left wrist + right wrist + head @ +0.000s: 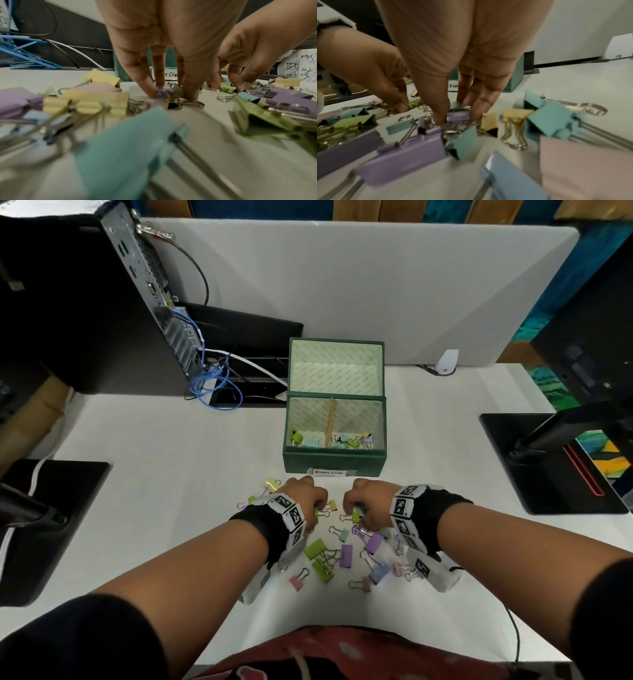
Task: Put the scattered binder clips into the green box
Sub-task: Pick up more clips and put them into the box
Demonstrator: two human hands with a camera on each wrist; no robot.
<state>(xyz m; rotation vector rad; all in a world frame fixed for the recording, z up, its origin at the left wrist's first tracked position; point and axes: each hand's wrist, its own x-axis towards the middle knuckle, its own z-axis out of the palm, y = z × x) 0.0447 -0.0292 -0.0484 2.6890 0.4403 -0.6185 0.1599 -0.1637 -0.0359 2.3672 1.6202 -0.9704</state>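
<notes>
The green box stands open at the desk's middle, with a few clips in both compartments and a "Binder Clips" label on its front. Several pastel binder clips lie scattered on the white desk just in front of it. My left hand reaches down into the pile; in the left wrist view this left hand pinches a small purple clip between thumb and fingers. My right hand is beside it, and in the right wrist view the right hand pinches a purple clip.
A computer tower with blue cables stands at the back left. Black monitor bases sit at the left and right. A white partition runs behind the box, with a small white device at its foot.
</notes>
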